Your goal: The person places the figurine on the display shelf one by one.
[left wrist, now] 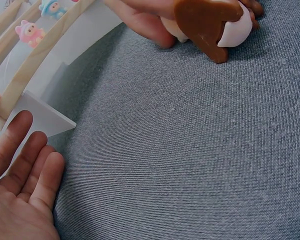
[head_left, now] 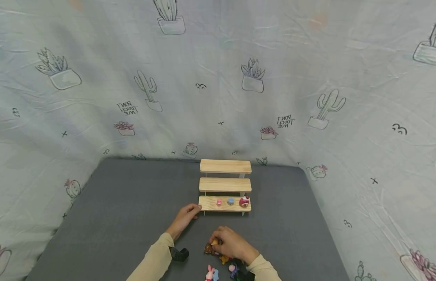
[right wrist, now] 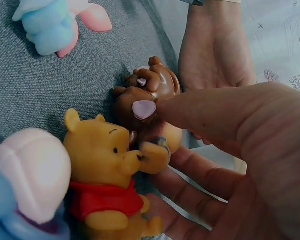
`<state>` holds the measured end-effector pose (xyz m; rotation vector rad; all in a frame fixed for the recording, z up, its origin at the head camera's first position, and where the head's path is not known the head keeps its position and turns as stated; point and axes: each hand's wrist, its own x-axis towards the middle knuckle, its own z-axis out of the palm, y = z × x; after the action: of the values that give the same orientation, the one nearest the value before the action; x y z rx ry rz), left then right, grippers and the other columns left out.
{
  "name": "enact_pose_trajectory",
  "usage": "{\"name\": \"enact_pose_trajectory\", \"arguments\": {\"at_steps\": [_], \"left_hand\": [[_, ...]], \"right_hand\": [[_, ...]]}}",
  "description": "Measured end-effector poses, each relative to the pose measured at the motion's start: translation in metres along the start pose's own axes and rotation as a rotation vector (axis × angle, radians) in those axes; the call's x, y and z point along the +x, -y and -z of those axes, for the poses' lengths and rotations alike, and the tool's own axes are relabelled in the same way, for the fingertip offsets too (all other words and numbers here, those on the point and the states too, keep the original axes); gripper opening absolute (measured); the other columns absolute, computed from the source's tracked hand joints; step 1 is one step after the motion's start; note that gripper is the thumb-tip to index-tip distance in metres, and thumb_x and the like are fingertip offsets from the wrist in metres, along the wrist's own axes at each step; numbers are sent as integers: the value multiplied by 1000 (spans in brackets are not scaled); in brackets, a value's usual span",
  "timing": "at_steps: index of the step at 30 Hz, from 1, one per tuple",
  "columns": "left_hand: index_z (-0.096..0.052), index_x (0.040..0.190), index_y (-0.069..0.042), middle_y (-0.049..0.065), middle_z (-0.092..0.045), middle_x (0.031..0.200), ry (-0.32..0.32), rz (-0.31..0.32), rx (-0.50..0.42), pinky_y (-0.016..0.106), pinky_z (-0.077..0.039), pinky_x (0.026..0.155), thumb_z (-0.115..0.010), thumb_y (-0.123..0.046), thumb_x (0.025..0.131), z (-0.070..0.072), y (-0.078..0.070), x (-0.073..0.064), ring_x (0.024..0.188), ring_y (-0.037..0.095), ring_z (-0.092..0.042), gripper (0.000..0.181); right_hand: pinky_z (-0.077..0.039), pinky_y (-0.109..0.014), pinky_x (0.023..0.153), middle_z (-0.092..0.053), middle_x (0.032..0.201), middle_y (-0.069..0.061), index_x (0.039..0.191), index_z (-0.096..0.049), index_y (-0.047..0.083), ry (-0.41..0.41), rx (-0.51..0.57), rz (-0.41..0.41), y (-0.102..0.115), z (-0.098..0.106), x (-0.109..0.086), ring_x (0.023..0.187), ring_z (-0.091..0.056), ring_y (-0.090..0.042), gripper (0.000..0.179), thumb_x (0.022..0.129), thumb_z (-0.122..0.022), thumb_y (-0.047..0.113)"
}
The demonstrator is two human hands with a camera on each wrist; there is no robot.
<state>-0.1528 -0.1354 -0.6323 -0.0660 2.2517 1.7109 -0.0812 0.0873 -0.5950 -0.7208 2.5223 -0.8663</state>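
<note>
Brown glossy plastic figurine with pink ears [right wrist: 152, 92] is pinched between thumb and fingers of the right hand [head_left: 233, 244], probably side-on for grip; can't tell if it's off the grey cloth-covered bench [head_left: 133, 218]. Left hand [head_left: 184, 218], fingers loosely extended, touches one end of the three-tier pale-wood shelf [head_left: 225, 184] ahead of the right hand, likely steadying it. Right wrist view shows a yellow plastic bear in a red shirt [right wrist: 107, 175] just beside the right hand, partly covered in head view. Left wrist view alone shows the left palm.
</note>
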Motion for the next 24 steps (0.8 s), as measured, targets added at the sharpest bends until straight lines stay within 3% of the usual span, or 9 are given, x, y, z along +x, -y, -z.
{"name": "enact_pose_trajectory", "arguments": {"at_steps": [9,17,24], "left_hand": [[-70,110,-9,5,-67,117,6,-1,9,31,-50,87,-61,-51,98,-1,2,1,97,13,-62,45],[-70,112,-9,6,-67,119,14,-4,12,33,-50,88,-60,-51,99,-1,2,-1,97,14,-62,45],[-70,110,-9,5,-67,118,-1,-15,8,32,-50,87,-60,-49,99,-3,1,-2,98,14,-61,43]], "right_hand": [[-50,-24,74,-66,98,12,101,-73,22,-43,-101,-32,2,1,6,86,-54,0,13,89,-79,22],[-48,-25,66,-65,102,11,106,-72,22,-31,-182,-95,6,-2,6,78,-53,0,20,89,-79,30],[-46,-20,64,-62,101,8,114,-74,20,-34,-123,-61,2,-5,3,73,-49,2,21,94,-73,22]]}}
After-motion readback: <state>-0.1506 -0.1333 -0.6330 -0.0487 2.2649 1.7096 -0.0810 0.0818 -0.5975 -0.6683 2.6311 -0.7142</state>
